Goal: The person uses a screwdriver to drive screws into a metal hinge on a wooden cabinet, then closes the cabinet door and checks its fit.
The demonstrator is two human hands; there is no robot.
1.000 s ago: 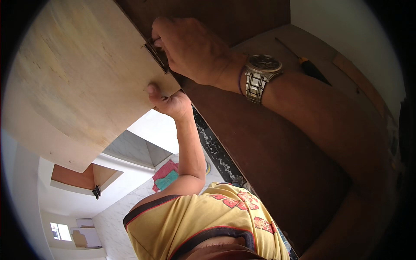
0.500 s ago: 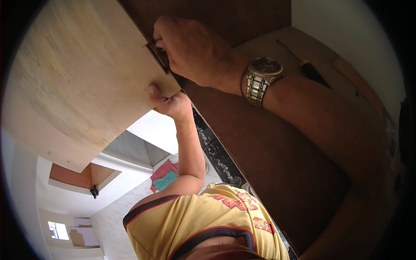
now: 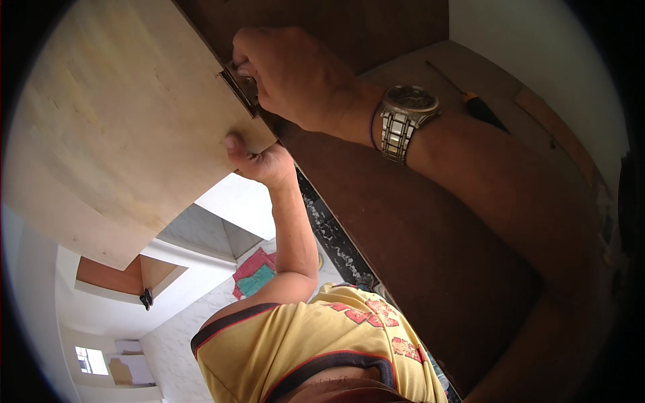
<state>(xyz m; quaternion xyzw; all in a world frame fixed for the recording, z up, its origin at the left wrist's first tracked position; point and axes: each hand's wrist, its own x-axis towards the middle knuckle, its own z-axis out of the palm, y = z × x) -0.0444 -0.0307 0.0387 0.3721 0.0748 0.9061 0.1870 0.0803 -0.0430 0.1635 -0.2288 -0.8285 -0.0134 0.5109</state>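
Observation:
My left hand (image 3: 265, 162) grips the lower edge of a pale wooden door panel (image 3: 127, 114), its thumb lying against the panel's face. A narrow metal hinge (image 3: 238, 92) sits on the panel's edge, where it meets the dark cabinet interior. Right beside that hinge, my right hand (image 3: 289, 77) is closed, with fingers curled and thumb pressed in. Whatever small thing its fingertips pinch is mostly hidden by the hand. A metal-band watch (image 3: 402, 121) is on my right wrist.
A screwdriver (image 3: 478, 107) with a black and orange handle lies inside the cabinet, near a wooden strip (image 3: 547, 117). The brown cabinet board (image 3: 416, 221) runs under my right arm. Below are pink and teal cloths (image 3: 256, 277) and a white wall unit (image 3: 127, 305).
The door panel and both hands sit slightly farther left in the picture. A little more of the hinge shows beside my right fingers. Both hands keep their hold.

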